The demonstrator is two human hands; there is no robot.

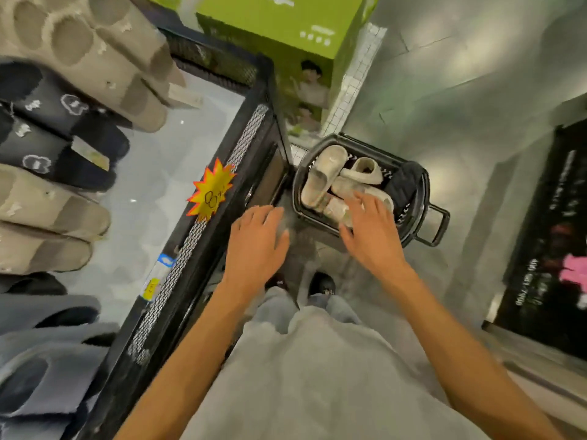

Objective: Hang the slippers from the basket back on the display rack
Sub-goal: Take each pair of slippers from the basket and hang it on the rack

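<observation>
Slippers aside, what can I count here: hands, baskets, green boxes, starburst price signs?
Hands: 2 (left hand, right hand)
Basket: 1
Green box: 1
Starburst sign: 1
Total: 5

Bright, floor glare, motion blur, fisheye

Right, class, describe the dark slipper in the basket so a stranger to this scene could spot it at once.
Find the black display rack on the left, then the dark basket on the floor beside its corner. Inside, past the right hand, the dark slipper lies at the handle end. Its neighbours are all cream slippers; it alone is dark.
</observation>
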